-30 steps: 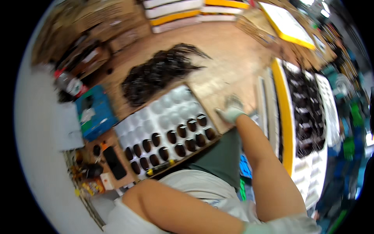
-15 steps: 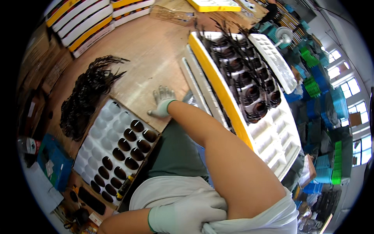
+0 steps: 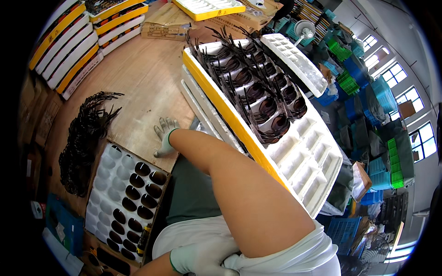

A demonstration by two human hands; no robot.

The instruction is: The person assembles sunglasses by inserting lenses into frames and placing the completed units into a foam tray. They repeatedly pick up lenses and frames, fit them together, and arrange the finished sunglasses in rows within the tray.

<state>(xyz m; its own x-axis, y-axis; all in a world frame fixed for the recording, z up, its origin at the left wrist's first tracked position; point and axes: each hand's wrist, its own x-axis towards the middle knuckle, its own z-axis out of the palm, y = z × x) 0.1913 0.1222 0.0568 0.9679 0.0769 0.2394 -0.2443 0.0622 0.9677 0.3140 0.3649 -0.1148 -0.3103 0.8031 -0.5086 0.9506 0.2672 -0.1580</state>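
My right hand (image 3: pixel 165 136), in a grey-white glove with a green cuff, lies on the wooden table with its fingers spread and holds nothing. Its bare forearm crosses beside a yellow-edged white foam tray (image 3: pixel 230 110) holding rows of dark sunglasses (image 3: pixel 255 92). Low at my body, my left hand (image 3: pixel 202 257), gloved too, is closed on the white shirt (image 3: pixel 285 253) by the right sleeve; its fingertips are partly hidden. Left of the right hand stands an open box of dark brown lenses (image 3: pixel 131 192) in a pale moulded insert. A heap of dark temple arms (image 3: pixel 85 142) lies behind it.
Yellow and white trays (image 3: pixel 69 50) are stacked at the far left. Flattened cardboard (image 3: pixel 165 23) and another white tray (image 3: pixel 207 8) lie at the back. A yellow-black cutter (image 3: pixel 144 237) rests on the lens box's edge. A blue bin (image 3: pixel 64 225) stands at lower left.
The view has swung rightward, so the table's things appear farther left. My left hand has slid lower on the shirt. The right hand still rests spread on the table.
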